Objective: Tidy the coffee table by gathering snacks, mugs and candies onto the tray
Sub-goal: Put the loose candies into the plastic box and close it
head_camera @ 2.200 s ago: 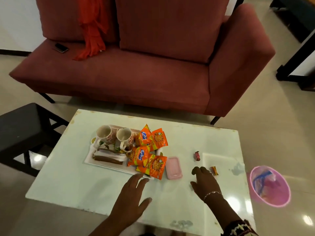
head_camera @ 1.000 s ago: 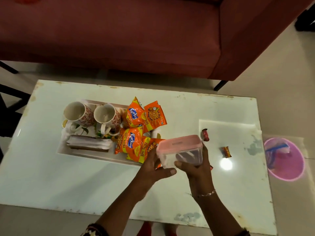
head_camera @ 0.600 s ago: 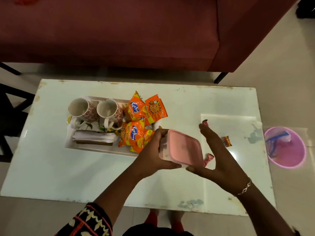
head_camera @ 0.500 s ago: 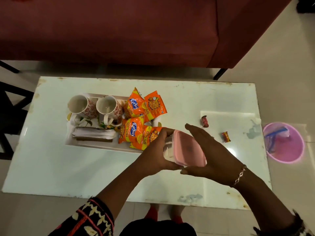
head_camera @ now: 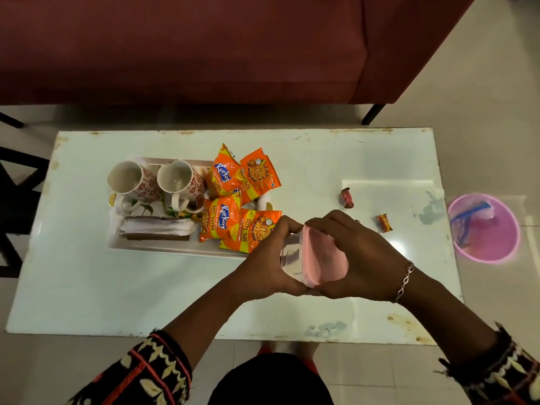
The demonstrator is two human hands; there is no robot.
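Note:
I hold a small clear box with a pink lid (head_camera: 318,258) tilted above the table. My left hand (head_camera: 268,264) grips its clear side and my right hand (head_camera: 362,258) is closed over the pink lid. The white tray (head_camera: 163,248) sits left of centre with two red-patterned mugs (head_camera: 131,182) (head_camera: 181,182), folded napkins (head_camera: 157,226) and several orange snack packets (head_camera: 233,206). Two wrapped candies lie loose on the table to the right: a red one (head_camera: 346,197) and an orange one (head_camera: 384,223).
The white coffee table (head_camera: 117,293) has a stained near edge. A red sofa (head_camera: 204,48) stands behind it. A pink bin (head_camera: 485,229) sits on the floor at the right. A black side table (head_camera: 14,200) is at the left.
Both hands picked the pink-lidded box up from the table beside the tray. My right hand then let go briefly and has closed over the lid, with the box turned on its side.

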